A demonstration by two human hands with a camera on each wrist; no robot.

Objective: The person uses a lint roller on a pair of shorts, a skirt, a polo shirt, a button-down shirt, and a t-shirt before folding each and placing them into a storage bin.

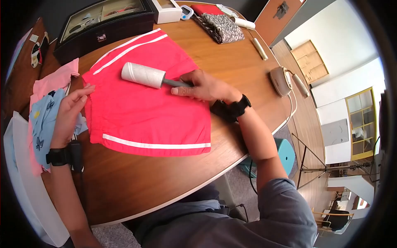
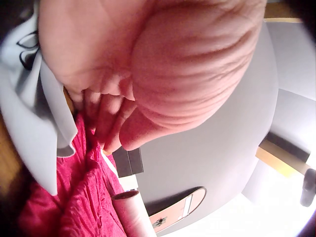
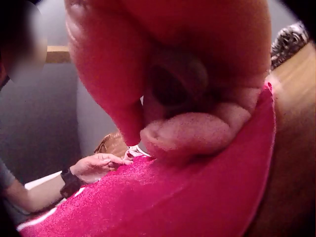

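Bright pink-red shorts point(image 1: 157, 115) with white side stripes lie spread on the wooden table. My right hand point(image 1: 206, 86) grips the grey handle of a lint roller point(image 1: 142, 75). The roller's white sheet cylinder lies over the upper part of the shorts, pointing left. At the gathered waistband, my left hand point(image 1: 72, 111) pinches the cloth between thumb and fingers. The left wrist view shows that hand's palm point(image 2: 148, 64) close up, its fingertips at the bunched pink fabric point(image 2: 84, 192). In the right wrist view, my curled right fingers point(image 3: 192, 133) hide most of the handle.
Left of the shorts lie folded pink and light-blue clothes point(image 1: 47, 111), beside a white container point(image 1: 29, 177). A black display case point(image 1: 103, 35) and a white box point(image 1: 167, 11) stand at the back. Patterned folded cloth point(image 1: 221, 27) and a handheld steamer point(image 1: 281, 82) sit farther right.
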